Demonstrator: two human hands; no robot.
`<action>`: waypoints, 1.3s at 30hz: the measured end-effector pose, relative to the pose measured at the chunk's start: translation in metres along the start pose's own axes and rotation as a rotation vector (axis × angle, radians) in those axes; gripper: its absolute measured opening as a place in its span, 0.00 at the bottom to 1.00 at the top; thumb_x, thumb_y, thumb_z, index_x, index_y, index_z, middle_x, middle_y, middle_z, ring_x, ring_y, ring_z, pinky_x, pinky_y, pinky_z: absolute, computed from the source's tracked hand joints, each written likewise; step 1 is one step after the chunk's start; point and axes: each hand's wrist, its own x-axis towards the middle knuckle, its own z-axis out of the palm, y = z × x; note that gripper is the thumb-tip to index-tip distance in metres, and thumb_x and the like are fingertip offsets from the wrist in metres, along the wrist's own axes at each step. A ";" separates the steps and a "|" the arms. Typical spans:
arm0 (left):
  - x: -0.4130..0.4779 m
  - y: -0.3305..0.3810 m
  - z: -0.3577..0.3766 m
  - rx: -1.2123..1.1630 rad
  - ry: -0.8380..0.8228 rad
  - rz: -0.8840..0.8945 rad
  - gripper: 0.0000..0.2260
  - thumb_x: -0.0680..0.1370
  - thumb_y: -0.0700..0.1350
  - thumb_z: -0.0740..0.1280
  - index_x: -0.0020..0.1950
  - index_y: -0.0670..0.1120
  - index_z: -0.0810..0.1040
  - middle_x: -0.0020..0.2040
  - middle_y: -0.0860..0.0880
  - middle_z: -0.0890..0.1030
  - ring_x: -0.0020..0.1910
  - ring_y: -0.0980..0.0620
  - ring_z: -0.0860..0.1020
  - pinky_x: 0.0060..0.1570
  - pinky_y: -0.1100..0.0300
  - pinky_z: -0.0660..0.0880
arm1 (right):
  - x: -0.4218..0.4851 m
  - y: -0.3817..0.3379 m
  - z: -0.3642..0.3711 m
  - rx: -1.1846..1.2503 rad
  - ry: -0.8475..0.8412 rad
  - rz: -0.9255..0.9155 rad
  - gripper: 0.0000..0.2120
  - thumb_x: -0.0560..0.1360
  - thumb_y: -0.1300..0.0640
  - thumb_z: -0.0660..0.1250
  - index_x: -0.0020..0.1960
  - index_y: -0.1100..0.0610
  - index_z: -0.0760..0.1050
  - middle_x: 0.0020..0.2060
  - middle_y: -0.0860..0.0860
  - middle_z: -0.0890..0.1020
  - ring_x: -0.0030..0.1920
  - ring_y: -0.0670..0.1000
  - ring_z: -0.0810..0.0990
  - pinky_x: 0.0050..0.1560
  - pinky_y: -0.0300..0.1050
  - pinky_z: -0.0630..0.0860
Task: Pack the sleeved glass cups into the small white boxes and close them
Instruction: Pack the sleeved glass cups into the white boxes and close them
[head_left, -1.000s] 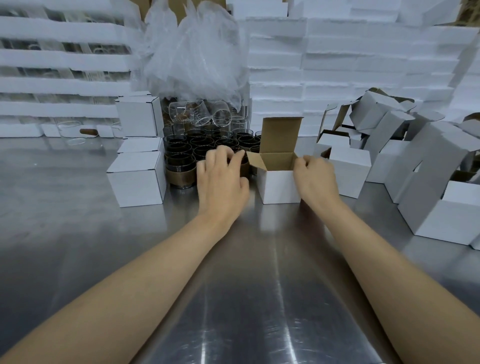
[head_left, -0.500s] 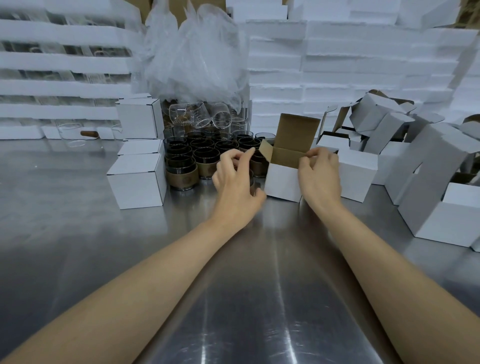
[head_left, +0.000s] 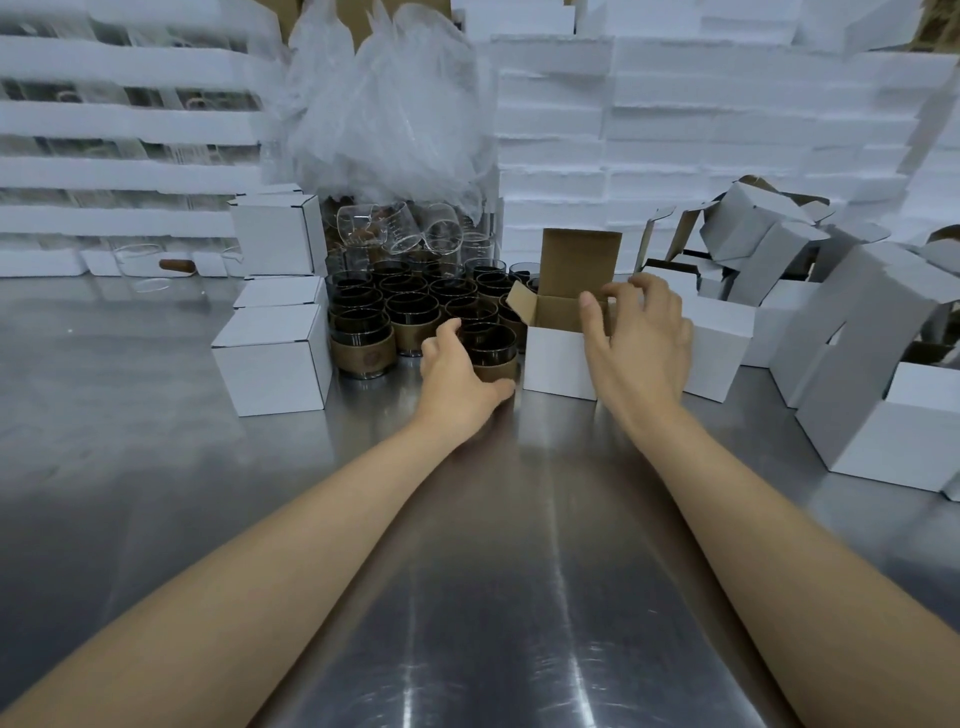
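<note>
Near the far edge of the worktop (head_left: 493, 571), about its middle, the left hand (head_left: 454, 374) grips a cup (head_left: 493, 345), with the fingers wrapped round its brown sleeve. The cup sits low, just left of the open box (head_left: 558, 364); I cannot tell whether it rests on the steel or is just clear of it. The right hand (head_left: 639, 338) steadies that box with the fingers curled over its right rim. The lid (head_left: 579, 260) stands upright, and nothing shows inside.

I judge this an early step of one round: the cup is grasped but not yet in the box, and the box is not closed. Three closed boxes (head_left: 272, 358) toward the far left corner look finished. Much is left: a crowd of cups (head_left: 410, 306) stands behind the left hand, and a heap of empty boxes (head_left: 779, 306) lies toward the far right corner.
</note>
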 end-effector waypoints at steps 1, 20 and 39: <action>0.000 0.000 0.000 0.002 0.013 -0.006 0.39 0.72 0.44 0.75 0.76 0.45 0.56 0.72 0.44 0.62 0.71 0.46 0.63 0.65 0.61 0.60 | 0.000 -0.001 -0.001 0.007 0.043 -0.030 0.18 0.80 0.46 0.56 0.61 0.55 0.75 0.67 0.54 0.70 0.69 0.54 0.65 0.66 0.52 0.61; -0.009 0.010 -0.006 -0.395 0.094 0.229 0.35 0.67 0.51 0.78 0.69 0.47 0.64 0.63 0.49 0.71 0.60 0.65 0.72 0.59 0.71 0.69 | -0.013 -0.019 -0.005 0.368 -0.121 -0.566 0.27 0.68 0.55 0.68 0.66 0.57 0.71 0.59 0.48 0.77 0.61 0.42 0.69 0.61 0.43 0.58; -0.009 0.014 -0.007 -0.605 -0.001 0.178 0.19 0.78 0.44 0.68 0.66 0.48 0.66 0.58 0.49 0.76 0.50 0.59 0.79 0.50 0.65 0.77 | -0.008 -0.021 -0.006 0.336 0.029 -0.613 0.31 0.70 0.55 0.74 0.69 0.59 0.70 0.59 0.55 0.78 0.59 0.55 0.74 0.60 0.45 0.66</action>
